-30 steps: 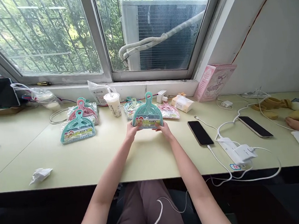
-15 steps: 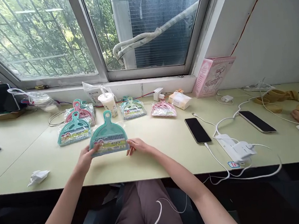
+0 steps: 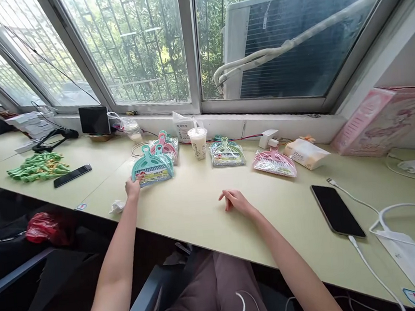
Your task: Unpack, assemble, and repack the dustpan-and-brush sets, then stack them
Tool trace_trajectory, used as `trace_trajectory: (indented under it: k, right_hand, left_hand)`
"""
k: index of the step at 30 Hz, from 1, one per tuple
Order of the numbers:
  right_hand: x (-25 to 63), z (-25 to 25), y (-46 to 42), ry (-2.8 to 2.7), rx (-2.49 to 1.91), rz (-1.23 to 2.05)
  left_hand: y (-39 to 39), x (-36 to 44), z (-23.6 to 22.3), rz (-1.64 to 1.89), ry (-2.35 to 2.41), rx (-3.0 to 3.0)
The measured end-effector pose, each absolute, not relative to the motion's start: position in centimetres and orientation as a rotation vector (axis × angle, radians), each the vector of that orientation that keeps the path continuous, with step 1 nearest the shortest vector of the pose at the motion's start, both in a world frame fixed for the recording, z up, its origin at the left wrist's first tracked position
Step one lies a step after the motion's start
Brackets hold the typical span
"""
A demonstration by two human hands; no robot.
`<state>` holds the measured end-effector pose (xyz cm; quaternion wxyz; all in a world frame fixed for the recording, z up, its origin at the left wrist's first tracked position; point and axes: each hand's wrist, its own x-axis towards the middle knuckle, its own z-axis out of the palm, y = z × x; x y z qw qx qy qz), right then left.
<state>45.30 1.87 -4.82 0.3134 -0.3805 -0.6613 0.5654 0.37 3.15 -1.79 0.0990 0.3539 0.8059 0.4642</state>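
A teal dustpan with a small brush, wrapped in clear plastic (image 3: 149, 171), is gripped at its lower left corner by my left hand (image 3: 133, 187). It overlaps another teal dustpan set (image 3: 168, 164), and a pink dustpan set (image 3: 163, 142) sits just behind. My right hand (image 3: 235, 201) rests over the middle of the table, loosely bent with fingers apart and nothing in it. Farther back are a wrapped green dustpan set (image 3: 226, 155) and a wrapped pink dustpan set (image 3: 274, 163).
A lidded drink cup (image 3: 198, 144) stands behind the dustpans. Crumpled tissue (image 3: 116, 207) lies below my left wrist. To the right are a tissue pack (image 3: 306, 152), a charging phone (image 3: 338, 211) and a power strip (image 3: 406, 249). Leftward lie another phone (image 3: 72, 176) and green items (image 3: 38, 167).
My left hand has carried the teal dustpan set leftward to the other teal one. My right hand has let go of it and stays at the table's middle. The view has turned left.
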Motion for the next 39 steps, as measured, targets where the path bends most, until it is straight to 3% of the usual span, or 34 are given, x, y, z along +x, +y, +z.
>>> trace_trajectory:
  k: [4,8,17,20,25,28,31,39]
  right_hand:
    - [45.4,-4.5,1.7,-1.734,-1.016,1.488]
    - [45.6,-4.2,1.9,-1.723,-1.022,1.507]
    - [45.4,-4.5,2.5,-1.746,-1.063,1.452]
    - [45.7,-4.6,3.2,-1.847,-1.200,1.101]
    - [49.5,-4.6,6.2,-1.789,-1.586,0.064]
    - [53.1,-5.0,8.7,-1.788,-1.819,-0.262]
    - [55.8,-5.4,11.1,-1.833,-1.932,-0.352]
    - [55.1,-5.3,10.9,-1.995,-1.963,-0.267]
  left_hand:
    - [5.7,2.4,-2.1,1.166,2.646,1.051]
    - [7.1,6.2,-2.5,1.389,2.864,1.148]
    - [10.4,7.3,-3.3,1.300,2.588,1.548]
    - [10.4,7.5,-2.8,1.298,2.575,1.644]
    - [8.9,9.1,-1.9,1.557,2.408,1.967]
    - [8.2,10.7,-2.3,1.728,2.295,2.115]
    - [7.8,12.8,-3.0,1.702,2.154,2.281]
    - [6.4,21.0,-4.2,1.242,1.467,2.485]
